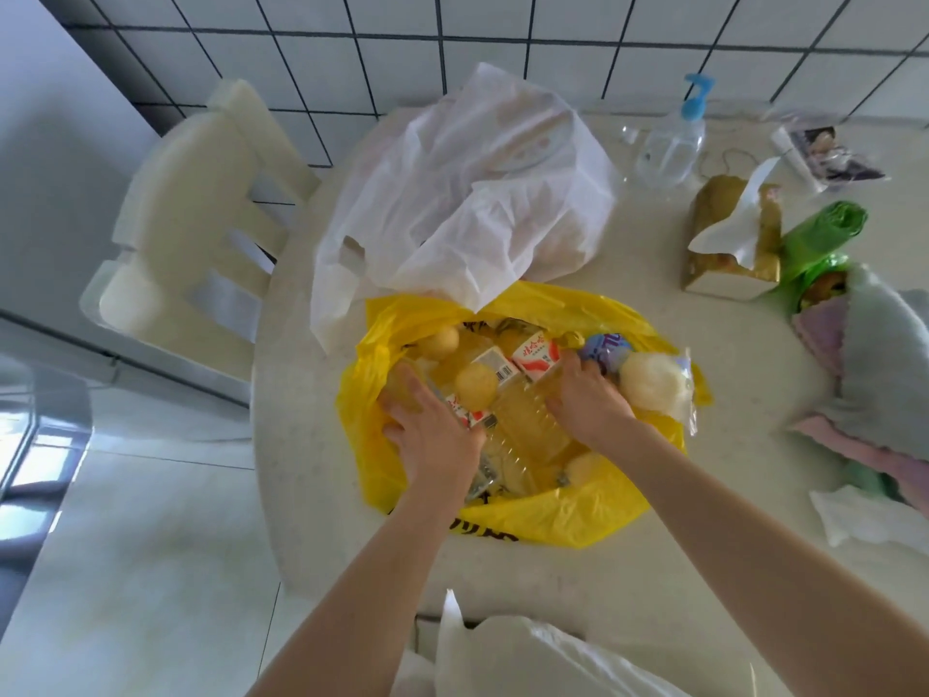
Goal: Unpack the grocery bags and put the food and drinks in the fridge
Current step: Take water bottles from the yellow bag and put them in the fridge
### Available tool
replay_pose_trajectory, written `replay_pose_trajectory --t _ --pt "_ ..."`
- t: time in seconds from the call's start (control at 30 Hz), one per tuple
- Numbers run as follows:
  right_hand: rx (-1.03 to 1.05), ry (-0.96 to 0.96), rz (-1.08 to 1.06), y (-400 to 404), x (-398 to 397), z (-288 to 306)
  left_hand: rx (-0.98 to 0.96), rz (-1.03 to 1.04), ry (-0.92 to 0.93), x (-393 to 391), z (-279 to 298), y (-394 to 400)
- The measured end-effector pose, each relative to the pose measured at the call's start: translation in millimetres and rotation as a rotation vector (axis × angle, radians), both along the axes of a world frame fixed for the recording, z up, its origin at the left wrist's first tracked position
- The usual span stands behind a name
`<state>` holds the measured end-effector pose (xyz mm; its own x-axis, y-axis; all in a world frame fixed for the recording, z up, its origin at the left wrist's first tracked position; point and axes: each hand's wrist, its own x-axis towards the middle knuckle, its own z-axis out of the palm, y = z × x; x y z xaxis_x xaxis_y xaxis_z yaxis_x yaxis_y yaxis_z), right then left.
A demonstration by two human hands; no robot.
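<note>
The yellow grocery bag (553,520) lies open on the tabletop (653,596), full of cartons, round fruit and a clear bottle (523,420). Your left hand (427,435) rests flat, fingers spread; your right hand (588,399) curls into the goods, though whether that grip clamps anything I cannot tell. Lift the bottle first, supporting it from below.

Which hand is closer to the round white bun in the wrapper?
Right. The right hand sits just left of the wrapped white bun, almost touching. The left hand is across the yellow bag.
</note>
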<state>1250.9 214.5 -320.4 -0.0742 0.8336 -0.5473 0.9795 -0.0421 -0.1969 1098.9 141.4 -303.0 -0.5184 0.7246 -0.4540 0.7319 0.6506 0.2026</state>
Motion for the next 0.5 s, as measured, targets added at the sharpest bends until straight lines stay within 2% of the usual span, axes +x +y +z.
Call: replay_pose_trajectory --t 0.37,0.5 --pt "-0.036 -0.046 -0.063 16 -14 -3 0.085 0.077 -0.068 -8 -7 7" --pt "-0.077 -0.026 -0.064 24 -10 8 0.138 0.115 -0.193 -15 -2 6"
